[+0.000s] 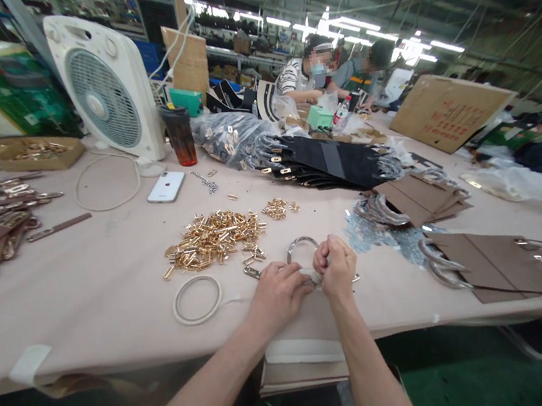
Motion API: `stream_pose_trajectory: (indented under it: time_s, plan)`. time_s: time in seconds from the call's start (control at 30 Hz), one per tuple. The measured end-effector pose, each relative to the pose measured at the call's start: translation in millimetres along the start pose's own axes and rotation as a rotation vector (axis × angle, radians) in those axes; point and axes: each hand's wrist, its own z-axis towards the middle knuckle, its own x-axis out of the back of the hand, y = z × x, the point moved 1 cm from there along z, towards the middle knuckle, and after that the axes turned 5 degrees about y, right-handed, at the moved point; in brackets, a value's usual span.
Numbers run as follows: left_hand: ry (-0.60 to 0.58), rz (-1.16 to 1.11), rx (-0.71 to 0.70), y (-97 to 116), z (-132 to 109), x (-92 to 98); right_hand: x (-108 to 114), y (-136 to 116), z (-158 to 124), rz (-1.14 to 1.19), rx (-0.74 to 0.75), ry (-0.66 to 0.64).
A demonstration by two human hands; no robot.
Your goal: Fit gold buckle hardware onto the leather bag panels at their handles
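Both hands meet near the bench edge: my left hand (278,292) and right hand (337,266) have their fingers pinched shut on a shiny silver metal ring (300,246). I think the ring is hard, light and slippery, best held by its rim. Small gold metal clips (212,238) lie heaped on the pale bench (83,287). Other people (300,78) work far back in this big, busy room.

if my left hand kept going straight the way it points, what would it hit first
The right hand: the left hand points right and away, and their fingertips already seem to meet at the metal ring.
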Motion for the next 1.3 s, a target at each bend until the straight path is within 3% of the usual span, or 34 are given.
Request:
stream_pose_trajectory:
  time_s: [0.47, 0.87, 1.13, 1.3]
  plan:
    - [-0.035, 0.098, 0.047, 4.4, 12.0, -1.7, 0.3, -4.6, 20.6, 0.053, -0.033, -0.036]
    - [-0.06, 0.062, 0.052, 5.0, 14.2, -1.4, 7.4, -2.4, 11.9, 0.057, -0.002, -0.105]
    - [-0.081, 0.04, 0.051, 6.4, 14.0, -2.7, 19.2, 2.7, -13.9, 0.027, 0.174, -0.144]
    - [-0.051, 0.021, 0.045, 3.2, 13.0, -3.4, 18.6, 1.1, -7.2, 0.199, 0.188, -0.103]
